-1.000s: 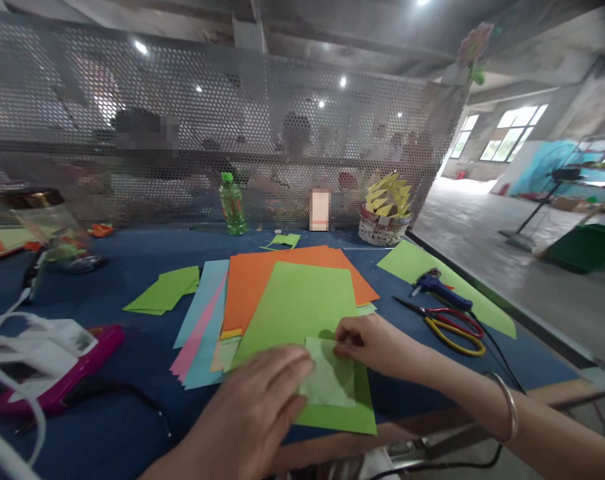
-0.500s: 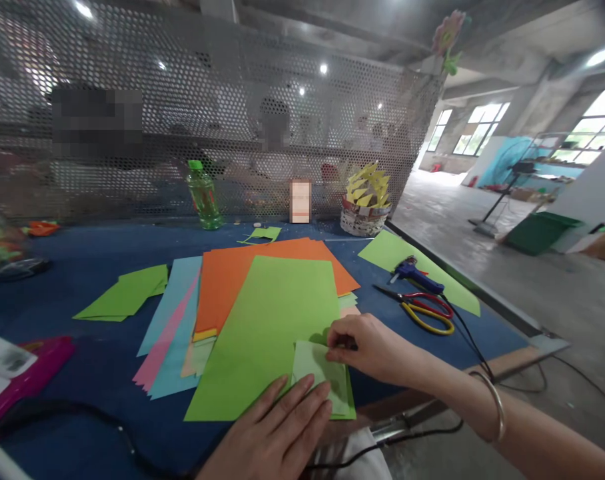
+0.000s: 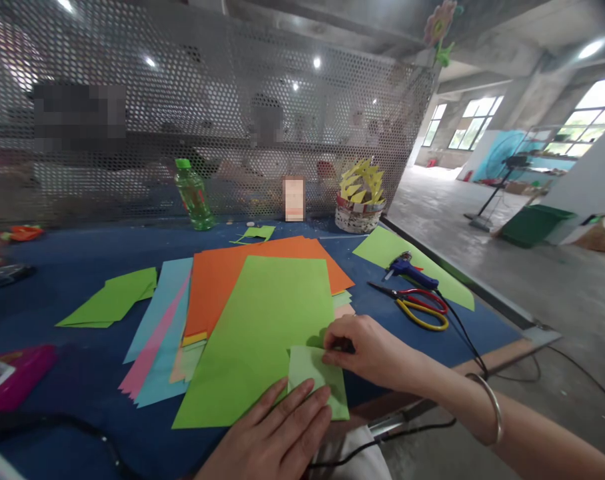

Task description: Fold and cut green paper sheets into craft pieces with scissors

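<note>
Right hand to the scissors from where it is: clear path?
Probably yes. The right hand pinches the pale green sheet; the scissors lie apart to its right on bare blue table, nothing between.

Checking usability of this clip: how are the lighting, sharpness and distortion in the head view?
Head view: wide-angle bending at the edges; windows and ceiling lights blown out; right hand and folded green paper reasonably sharp under soft light; left hand slightly soft; faces behind the mesh screen pixelated.

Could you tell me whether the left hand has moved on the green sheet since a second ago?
Yes: the left hand slid back toward the green sheet's near edge.
</note>
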`<state>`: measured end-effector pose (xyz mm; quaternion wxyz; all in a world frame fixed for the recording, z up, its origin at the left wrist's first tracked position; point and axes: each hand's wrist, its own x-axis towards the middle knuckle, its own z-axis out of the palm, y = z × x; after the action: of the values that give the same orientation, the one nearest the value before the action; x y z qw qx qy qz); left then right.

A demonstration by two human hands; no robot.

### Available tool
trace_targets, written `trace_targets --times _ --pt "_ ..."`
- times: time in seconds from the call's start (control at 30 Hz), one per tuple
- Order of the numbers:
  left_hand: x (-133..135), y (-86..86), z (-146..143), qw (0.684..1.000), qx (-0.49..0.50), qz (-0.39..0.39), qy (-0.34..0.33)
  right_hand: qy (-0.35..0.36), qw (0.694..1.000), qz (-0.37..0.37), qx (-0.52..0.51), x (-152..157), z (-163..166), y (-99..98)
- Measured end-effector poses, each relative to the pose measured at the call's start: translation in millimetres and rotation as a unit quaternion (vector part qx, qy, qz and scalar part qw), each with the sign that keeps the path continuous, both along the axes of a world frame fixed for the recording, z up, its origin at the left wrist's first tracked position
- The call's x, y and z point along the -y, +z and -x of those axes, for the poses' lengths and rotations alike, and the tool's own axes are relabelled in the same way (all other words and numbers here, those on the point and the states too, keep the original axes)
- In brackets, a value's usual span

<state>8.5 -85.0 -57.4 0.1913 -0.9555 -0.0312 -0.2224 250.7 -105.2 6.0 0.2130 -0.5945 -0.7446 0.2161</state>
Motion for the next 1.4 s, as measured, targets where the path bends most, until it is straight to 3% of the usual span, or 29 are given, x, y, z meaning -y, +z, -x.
trace_targets --times 0.5,0.73,0.87,1.1,1.23,1.4 --pt "-0.1 4.5 -4.2 1.000 0.007 -0.017 -0.009 0.009 1.000 -0.014 -0.002 2.3 -2.5 -1.2" --pt "2.5 30.8 -5.6 0.999 -0.035 0.018 -0.009 0.008 1.000 -0.011 -0.003 1.8 -2.4 -4.3" --pt "4.2 37.2 -5.4 0.999 -0.034 0.015 -0.008 -0.020 0.998 -0.056 -0.003 2.2 -3.4 -5.1" --pt "0.5 25.1 -6.8 1.000 -0.023 0.008 -0.011 -0.036 0.989 -0.140 -0.035 39.0 -2.8 1.5" --pt "-0.9 22.4 -6.3 0.999 -0.025 0.028 0.003 0.031 0.981 -0.193 -0.005 61.9 3.2 -13.8" --pt "0.4 24.7 -5.7 0.999 -0.040 0.005 0.001 0.107 0.950 -0.285 0.071 66.1 5.8 -30.3"
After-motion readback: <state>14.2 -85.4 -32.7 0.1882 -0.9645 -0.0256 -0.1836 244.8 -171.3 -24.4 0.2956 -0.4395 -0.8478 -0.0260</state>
